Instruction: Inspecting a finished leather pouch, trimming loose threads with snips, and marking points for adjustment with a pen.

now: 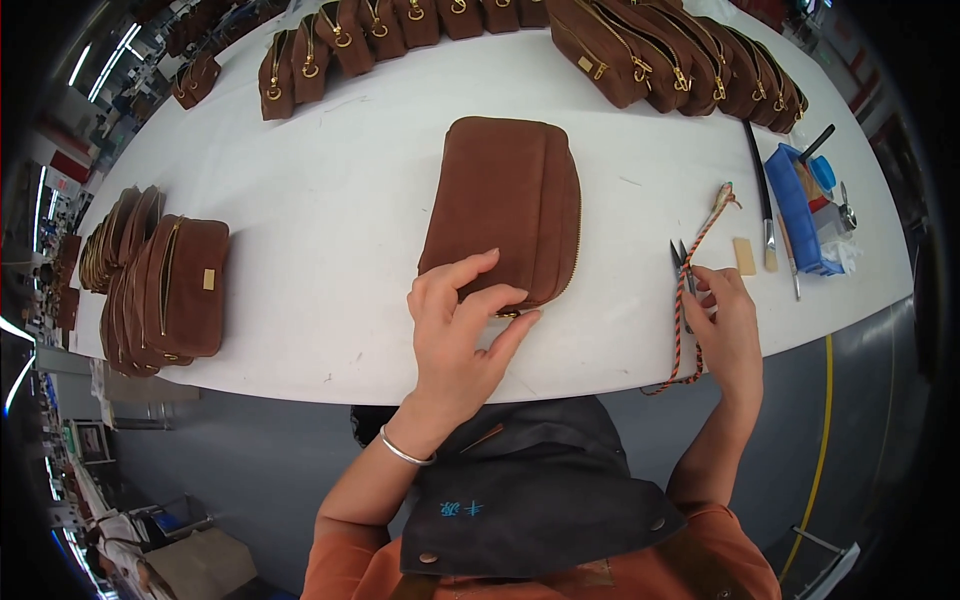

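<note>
A brown leather pouch (492,195) lies flat in front of me, a zipper along its right side. My left hand (455,325) is at its near edge, fingers apart, fingertips over the leather and thumb beside a small gold zipper pull (509,314). To the right, my right hand (727,325) has curled fingers at the handles of small dark scissors (680,256), whose blades point away from me. An orange-and-black braided cord (679,345) runs along the scissors.
Brown pouches (190,285) stand stacked at the left. More zipped brown bags (640,60) line the table's far side. A blue tray (797,215) of tools, a long brush (764,200) and a tan block (744,256) lie right. The white table's (300,370) curved edge is near me.
</note>
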A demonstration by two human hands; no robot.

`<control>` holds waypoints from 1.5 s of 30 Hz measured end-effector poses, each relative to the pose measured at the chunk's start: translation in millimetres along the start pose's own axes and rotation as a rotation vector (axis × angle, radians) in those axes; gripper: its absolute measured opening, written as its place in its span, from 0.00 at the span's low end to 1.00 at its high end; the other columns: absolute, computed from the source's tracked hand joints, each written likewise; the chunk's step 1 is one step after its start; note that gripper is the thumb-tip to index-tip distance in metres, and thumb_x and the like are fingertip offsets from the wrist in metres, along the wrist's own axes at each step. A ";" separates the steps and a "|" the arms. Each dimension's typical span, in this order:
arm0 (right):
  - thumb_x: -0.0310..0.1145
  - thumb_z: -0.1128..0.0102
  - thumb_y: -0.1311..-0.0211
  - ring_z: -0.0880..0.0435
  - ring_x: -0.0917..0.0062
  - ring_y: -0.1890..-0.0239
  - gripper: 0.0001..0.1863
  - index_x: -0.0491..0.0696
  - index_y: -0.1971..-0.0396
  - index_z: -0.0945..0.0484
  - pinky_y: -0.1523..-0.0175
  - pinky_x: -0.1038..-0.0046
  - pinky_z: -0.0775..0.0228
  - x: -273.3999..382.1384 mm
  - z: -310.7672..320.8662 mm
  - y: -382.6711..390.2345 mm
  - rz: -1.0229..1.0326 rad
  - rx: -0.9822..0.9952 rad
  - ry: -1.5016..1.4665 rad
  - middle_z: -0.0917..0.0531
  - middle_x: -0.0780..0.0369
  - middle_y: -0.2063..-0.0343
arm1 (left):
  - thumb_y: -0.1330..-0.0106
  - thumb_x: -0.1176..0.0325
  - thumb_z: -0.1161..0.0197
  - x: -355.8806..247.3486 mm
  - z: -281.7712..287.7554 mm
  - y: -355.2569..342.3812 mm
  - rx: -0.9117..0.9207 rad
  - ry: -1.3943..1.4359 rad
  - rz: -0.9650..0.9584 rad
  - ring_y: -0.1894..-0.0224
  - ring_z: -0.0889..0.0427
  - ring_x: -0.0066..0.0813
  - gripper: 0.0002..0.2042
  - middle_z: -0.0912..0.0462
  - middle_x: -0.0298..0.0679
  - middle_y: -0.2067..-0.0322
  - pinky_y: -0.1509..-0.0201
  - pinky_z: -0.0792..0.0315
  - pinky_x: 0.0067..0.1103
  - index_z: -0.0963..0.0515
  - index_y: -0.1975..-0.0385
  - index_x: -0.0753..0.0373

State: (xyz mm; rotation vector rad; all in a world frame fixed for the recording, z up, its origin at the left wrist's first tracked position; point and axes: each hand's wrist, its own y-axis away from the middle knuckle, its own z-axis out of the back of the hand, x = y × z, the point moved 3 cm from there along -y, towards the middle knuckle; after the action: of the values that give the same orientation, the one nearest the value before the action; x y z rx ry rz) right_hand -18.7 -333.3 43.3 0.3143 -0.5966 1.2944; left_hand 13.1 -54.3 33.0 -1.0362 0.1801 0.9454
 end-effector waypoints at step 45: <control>0.24 0.55 0.35 0.30 0.84 0.80 0.24 0.42 0.38 0.33 0.76 0.78 0.35 -39.2 34.4 0.8 -0.257 -0.167 -0.013 0.28 0.63 0.77 | 0.49 0.79 0.28 -3.1 4.4 2.0 0.004 0.081 -0.039 0.53 0.24 0.35 0.09 0.23 0.41 0.56 0.53 0.27 0.24 0.20 0.69 0.64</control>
State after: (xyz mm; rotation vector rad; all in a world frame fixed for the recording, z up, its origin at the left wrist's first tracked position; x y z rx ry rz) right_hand -33.5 -383.0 48.5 0.2521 -0.6484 0.9896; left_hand 8.4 -52.2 35.7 -1.0715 0.2282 0.8687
